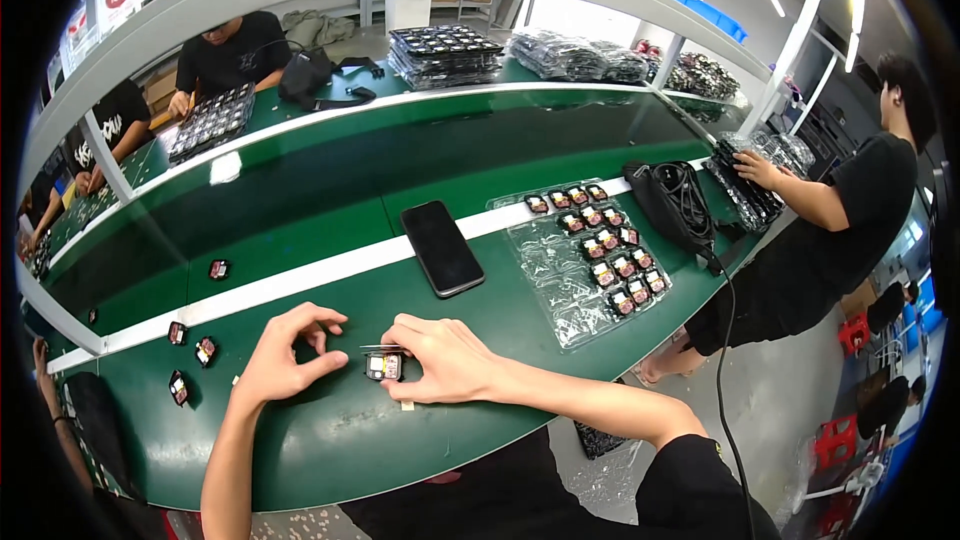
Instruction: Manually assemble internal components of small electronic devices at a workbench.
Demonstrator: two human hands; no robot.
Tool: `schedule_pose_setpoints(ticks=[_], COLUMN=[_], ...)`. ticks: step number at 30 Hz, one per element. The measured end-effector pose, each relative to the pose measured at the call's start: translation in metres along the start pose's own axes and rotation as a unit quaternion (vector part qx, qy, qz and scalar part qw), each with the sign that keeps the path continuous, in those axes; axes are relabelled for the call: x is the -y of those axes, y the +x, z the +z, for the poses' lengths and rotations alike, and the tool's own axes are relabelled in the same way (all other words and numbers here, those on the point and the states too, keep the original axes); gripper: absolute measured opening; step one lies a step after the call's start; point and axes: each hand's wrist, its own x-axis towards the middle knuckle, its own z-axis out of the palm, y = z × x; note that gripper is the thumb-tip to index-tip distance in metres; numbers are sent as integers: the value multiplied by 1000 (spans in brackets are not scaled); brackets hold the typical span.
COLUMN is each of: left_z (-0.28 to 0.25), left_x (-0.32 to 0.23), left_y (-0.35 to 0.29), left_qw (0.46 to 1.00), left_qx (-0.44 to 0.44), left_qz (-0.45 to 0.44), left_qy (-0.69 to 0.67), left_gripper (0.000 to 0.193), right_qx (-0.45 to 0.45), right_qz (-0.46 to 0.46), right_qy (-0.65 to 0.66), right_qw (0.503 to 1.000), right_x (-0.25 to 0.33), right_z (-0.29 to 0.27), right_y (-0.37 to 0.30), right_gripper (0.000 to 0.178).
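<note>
My right hand (447, 360) grips a small black electronic part (384, 367) with a whitish face, low over the green table. A thin flat edge shows across the top of that part by my fingertips; I cannot make out what it is. To its left, my left hand (292, 352) is curved with thumb and fingers apart, holding nothing. Several similar small black parts lie left of it, among them one part (205, 351) close to my left wrist. A clear plastic tray (560, 295) to the right carries rows of these parts in its right-hand pockets.
A black phone (442, 248) lies beyond my hands. A black bag (672, 205) with a cable sits right of the tray. Past a white strip runs a dark green belt (330, 160). Stacked trays (445, 55) stand behind it. A co-worker (850, 210) handles trays at the right.
</note>
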Motion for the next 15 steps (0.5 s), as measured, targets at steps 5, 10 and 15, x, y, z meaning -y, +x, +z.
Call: schedule_pose_setpoints(ticks=[5,10,15], left_z=[-56,-103,-108], left_x=[39,102,128], left_y=[11,13,11], left_qw=[922,853,880], left_qx=[-210,-279,-259], left_qz=[43,-111,-63], left_qy=[323,428,393], left_gripper=[42,47,30], right_qx=[-128,-232,-230], right_qz=[43,150,281], right_qy=[-32,-215,-293], right_qw=[990,936,884], right_x=[-16,-71,-122], right_z=[-62,-140,-174], right_y=[-19,-36,-58], right_gripper=[40,43,50])
